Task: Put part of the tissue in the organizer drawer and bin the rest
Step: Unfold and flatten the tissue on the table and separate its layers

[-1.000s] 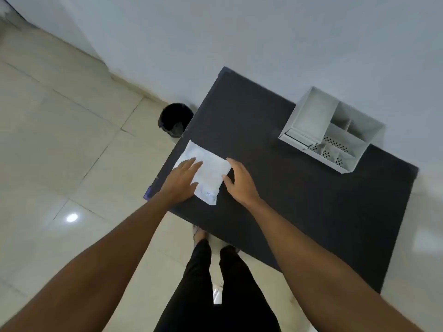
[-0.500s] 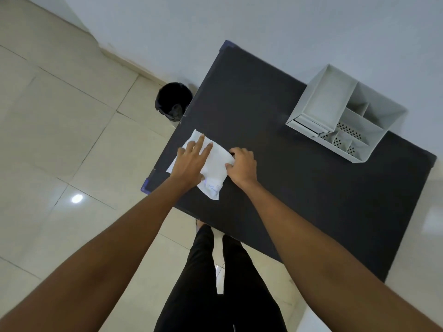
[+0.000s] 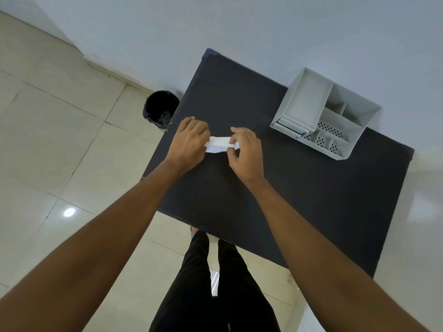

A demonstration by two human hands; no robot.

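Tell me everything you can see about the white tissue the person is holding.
The tissue is white, thin and soft-looking, gathered into a narrow band that runs sideways between the two hands. The left hand grips its left end and the right hand pinches its right end, so both ends are hidden. A looser fold hangs just below the band. It sits over the near left part of the black table; whether it touches the surface is unclear.

Matt black table (image 3: 299, 192), soft paper tissue (image 3: 219, 143), glossy floor tiles (image 3: 48, 140).

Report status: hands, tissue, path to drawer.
Both hands, left and right, grip tissue above table. Still one piece. Drawer looks shut. Path clear.
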